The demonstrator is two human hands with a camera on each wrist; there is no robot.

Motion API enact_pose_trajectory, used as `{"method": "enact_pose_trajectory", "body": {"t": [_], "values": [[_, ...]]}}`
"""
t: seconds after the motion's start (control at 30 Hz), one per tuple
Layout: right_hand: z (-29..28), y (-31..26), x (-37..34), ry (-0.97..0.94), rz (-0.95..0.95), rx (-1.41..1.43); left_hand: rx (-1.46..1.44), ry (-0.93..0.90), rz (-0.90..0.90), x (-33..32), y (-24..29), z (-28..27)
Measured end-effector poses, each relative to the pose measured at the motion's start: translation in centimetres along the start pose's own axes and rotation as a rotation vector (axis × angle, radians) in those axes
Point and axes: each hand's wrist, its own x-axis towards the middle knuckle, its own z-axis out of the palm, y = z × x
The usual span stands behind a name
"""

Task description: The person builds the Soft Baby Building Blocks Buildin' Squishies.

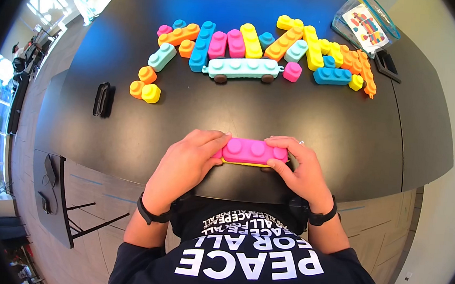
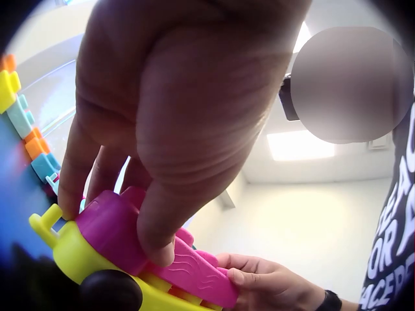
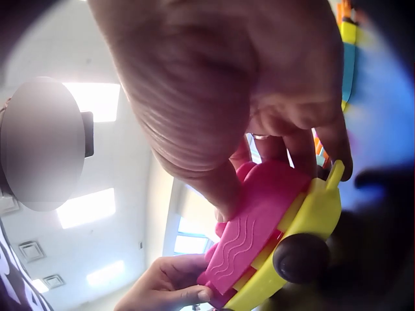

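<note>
A long pink toy building block (image 1: 256,152) lies along a yellow wheeled block base (image 2: 71,249) close to the table's near edge. My left hand (image 1: 197,153) grips the left end, thumb in front and fingers behind, around a shorter magenta block (image 2: 107,227) on the same base. At the other end my right hand (image 1: 302,163) holds the long block between thumb and fingers. Yellow studs show in a gap beneath the long block (image 3: 259,214) in the right wrist view. Dark wheels (image 3: 301,258) stick out from the base, which has a loop at its end.
Several colourful blocks stand in a cluster across the table (image 1: 102,147), with a mint wheeled base (image 1: 243,67) in front. A clear bag (image 1: 351,25) sits at the far right beside a black frame (image 1: 388,67). To the left lies a small black object (image 1: 102,99).
</note>
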Motion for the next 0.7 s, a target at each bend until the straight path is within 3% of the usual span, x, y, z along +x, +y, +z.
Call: {"method": "enact_pose_trajectory", "body": {"t": [0.7], "values": [[-0.6,0.9,-0.2,-0.077,0.022,0.090,0.030,0.020,0.012,0.1,0.8,0.6]]}}
